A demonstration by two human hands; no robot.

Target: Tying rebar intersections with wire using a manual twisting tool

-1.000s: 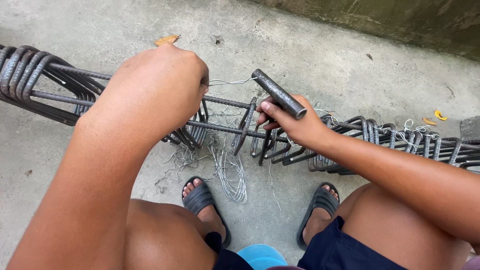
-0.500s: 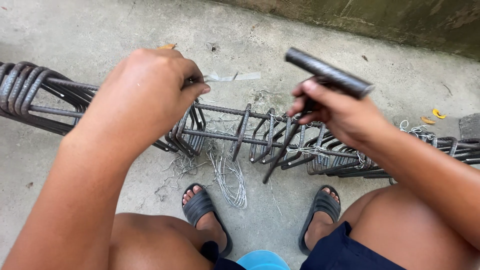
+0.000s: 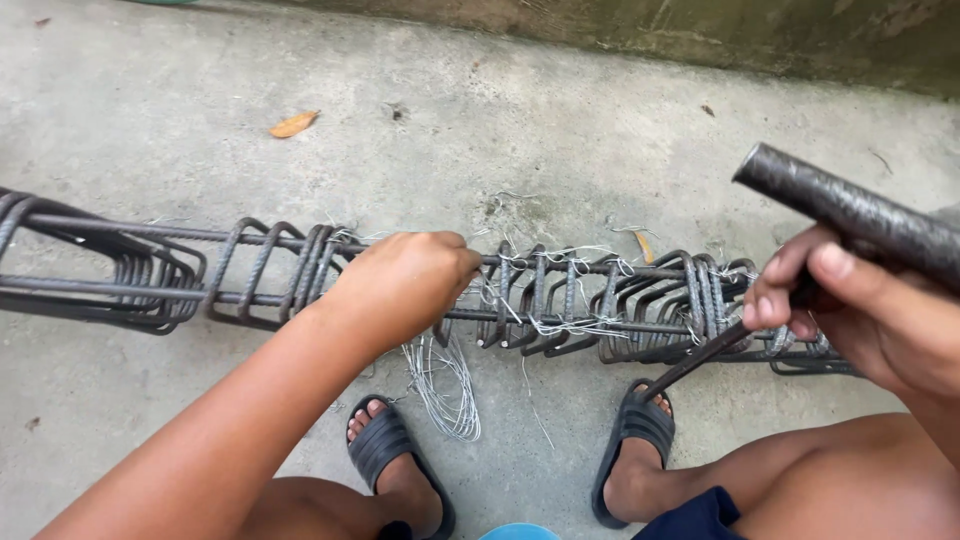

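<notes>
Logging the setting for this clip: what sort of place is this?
Probably an outdoor yard or small building site. A rebar cage lies on a bare concrete floor by a stained wall; a coil of tie wire and a dry leaf lie on the ground.

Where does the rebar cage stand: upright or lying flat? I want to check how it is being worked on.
Lying flat. The rebar cage runs sideways along the concrete floor, above the sandalled feet, with the left hand resting on it.

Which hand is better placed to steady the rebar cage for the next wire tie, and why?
The left hand: it already rests on the rebar cage beside the tie wires. The right hand is occupied, its grip closed on a metal tool.
</notes>
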